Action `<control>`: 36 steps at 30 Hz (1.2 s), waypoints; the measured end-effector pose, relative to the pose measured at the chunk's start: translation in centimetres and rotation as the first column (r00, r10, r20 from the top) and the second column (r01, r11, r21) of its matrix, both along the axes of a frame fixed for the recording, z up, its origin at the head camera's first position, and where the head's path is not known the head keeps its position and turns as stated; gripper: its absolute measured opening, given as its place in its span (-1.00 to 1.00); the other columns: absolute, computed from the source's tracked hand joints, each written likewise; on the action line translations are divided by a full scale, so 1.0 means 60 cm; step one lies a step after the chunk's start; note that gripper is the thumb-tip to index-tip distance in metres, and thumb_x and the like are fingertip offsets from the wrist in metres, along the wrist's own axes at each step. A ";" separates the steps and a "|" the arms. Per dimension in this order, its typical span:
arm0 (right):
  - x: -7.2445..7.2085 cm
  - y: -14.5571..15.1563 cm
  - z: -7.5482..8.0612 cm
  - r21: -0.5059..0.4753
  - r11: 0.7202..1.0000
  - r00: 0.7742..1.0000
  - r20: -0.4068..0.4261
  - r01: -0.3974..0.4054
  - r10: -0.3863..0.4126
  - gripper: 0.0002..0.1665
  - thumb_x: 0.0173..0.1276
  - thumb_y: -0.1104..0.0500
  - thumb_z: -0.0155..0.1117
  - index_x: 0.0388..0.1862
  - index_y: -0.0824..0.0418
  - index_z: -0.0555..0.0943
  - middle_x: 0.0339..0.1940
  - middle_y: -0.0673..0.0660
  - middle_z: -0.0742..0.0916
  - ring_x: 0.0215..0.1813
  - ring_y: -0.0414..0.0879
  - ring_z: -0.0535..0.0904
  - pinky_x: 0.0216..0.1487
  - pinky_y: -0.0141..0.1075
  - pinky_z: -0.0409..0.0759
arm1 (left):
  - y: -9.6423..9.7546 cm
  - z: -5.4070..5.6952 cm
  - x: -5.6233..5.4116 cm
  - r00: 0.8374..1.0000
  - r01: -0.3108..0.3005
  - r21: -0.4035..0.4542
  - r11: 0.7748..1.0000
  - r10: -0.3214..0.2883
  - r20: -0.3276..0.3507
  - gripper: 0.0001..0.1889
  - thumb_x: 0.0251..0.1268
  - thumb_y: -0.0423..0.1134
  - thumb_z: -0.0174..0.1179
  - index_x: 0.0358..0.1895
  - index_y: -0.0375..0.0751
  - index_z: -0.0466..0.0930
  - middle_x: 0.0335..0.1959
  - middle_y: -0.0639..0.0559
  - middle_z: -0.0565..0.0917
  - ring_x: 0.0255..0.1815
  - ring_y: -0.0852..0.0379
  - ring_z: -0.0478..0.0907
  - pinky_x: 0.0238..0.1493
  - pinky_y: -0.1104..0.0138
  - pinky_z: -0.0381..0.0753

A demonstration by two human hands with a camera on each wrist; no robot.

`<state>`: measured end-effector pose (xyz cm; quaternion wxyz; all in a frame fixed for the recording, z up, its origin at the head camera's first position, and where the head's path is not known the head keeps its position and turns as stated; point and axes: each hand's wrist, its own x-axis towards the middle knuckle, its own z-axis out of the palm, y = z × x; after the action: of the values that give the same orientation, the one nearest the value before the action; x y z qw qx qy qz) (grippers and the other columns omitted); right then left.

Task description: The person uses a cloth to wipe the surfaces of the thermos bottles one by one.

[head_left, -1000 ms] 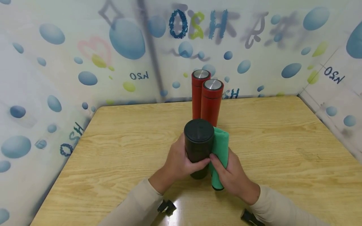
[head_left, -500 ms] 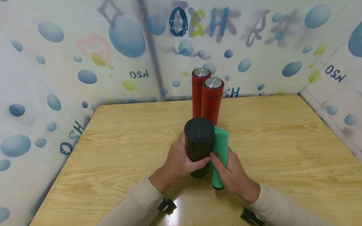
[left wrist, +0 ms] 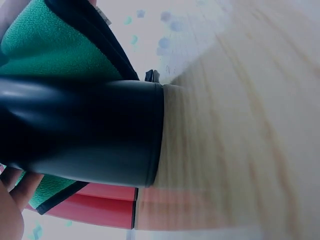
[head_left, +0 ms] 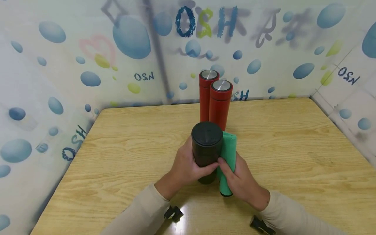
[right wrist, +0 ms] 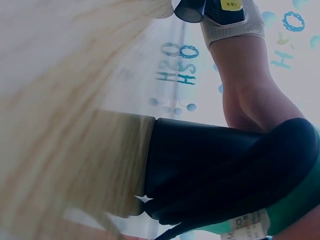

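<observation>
A black thermos bottle [head_left: 206, 153] stands upright in the middle of the head view. My left hand [head_left: 185, 163] grips it from the left, thumb across its front. Against the bottle's right side lies a folded green towel [head_left: 229, 151], which my right hand [head_left: 243, 179] holds with the thumb on the near face. Both thumb tips meet at the front. In the left wrist view, dark edging borders the towel [left wrist: 60, 45] behind the bottle [left wrist: 85, 135]. A white label [right wrist: 250, 226] shows on the towel in the right wrist view. My left fingers are mostly hidden behind the bottle.
Two red thermos bottles [head_left: 219, 107] with silver lids stand just behind the black one, one partly covering the other. The wooden table [head_left: 132, 140] meets a patterned wall at its back. Black wrist devices [head_left: 173, 214] sit by both sleeves.
Both hands keep their hold, and the bottle stays in place. The towel's top edge has shifted very slightly left. The whole head view has slid up a little.
</observation>
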<state>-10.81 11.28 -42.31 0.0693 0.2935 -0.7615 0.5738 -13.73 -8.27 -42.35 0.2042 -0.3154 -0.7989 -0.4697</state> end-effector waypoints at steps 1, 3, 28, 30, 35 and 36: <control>0.000 0.000 0.000 0.000 1.000 1.000 0.000 0.000 0.000 -0.53 0.54 0.39 -0.05 0.38 0.21 0.34 0.10 0.08 0.65 0.08 -0.24 0.58 0.11 -0.39 0.59 | 0.000 0.000 0.000 1.000 -0.002 0.001 1.000 0.002 -0.003 -0.16 0.06 0.05 0.46 0.36 -0.21 0.28 0.18 -0.05 0.58 0.15 0.08 0.60 0.19 0.17 0.62; 0.000 0.000 -0.001 0.000 1.000 1.000 0.000 -0.002 0.002 -0.53 0.54 0.39 -0.05 0.38 0.21 0.35 0.11 0.08 0.65 0.08 -0.24 0.58 0.11 -0.39 0.59 | 0.000 -0.001 0.000 1.000 -0.004 0.002 1.000 0.004 -0.003 -0.16 0.05 0.05 0.46 0.36 -0.21 0.28 0.17 -0.05 0.57 0.15 0.08 0.60 0.20 0.18 0.62; -0.002 0.000 -0.002 0.001 1.000 0.999 0.037 -0.022 0.022 -0.53 0.57 0.36 -0.09 0.41 0.22 0.32 0.15 0.11 0.63 0.14 -0.24 0.57 0.15 -0.41 0.58 | 0.001 0.001 0.001 1.000 0.001 -0.006 1.000 0.000 0.030 -0.14 0.04 0.01 0.49 0.34 -0.30 0.27 0.18 -0.05 0.56 0.16 0.11 0.58 0.20 0.18 0.62; -0.002 0.000 -0.003 -0.001 1.000 0.999 0.036 -0.026 0.026 -0.54 0.57 0.36 -0.09 0.40 0.22 0.32 0.14 0.11 0.64 0.12 -0.24 0.58 0.13 -0.41 0.58 | 0.000 0.001 0.002 1.000 -0.001 -0.005 1.000 0.001 0.029 -0.14 0.03 0.01 0.49 0.34 -0.30 0.27 0.18 -0.05 0.56 0.16 0.11 0.58 0.20 0.18 0.61; -0.004 0.000 -0.005 -0.002 0.999 0.999 0.037 -0.038 0.038 -0.54 0.58 0.36 -0.11 0.41 0.21 0.32 0.12 0.10 0.63 0.11 -0.23 0.57 0.13 -0.40 0.58 | 0.000 0.000 0.001 0.999 -0.002 -0.004 1.000 0.002 0.032 -0.14 0.04 0.03 0.48 0.34 -0.30 0.27 0.18 -0.04 0.56 0.16 0.11 0.57 0.20 0.18 0.61; -0.004 0.000 -0.005 -0.001 0.999 0.998 0.039 -0.039 0.039 -0.54 0.58 0.35 -0.12 0.41 0.21 0.32 0.13 0.10 0.63 0.12 -0.23 0.57 0.13 -0.39 0.58 | 0.000 -0.001 0.001 0.999 -0.001 -0.004 1.000 0.001 0.033 -0.14 0.05 0.03 0.47 0.34 -0.30 0.27 0.18 -0.05 0.56 0.16 0.11 0.58 0.20 0.19 0.61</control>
<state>-11.07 11.26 -42.62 0.0431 0.2970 -0.7567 0.5808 -13.70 -8.26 -42.43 0.1909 -0.3076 -0.8031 -0.4732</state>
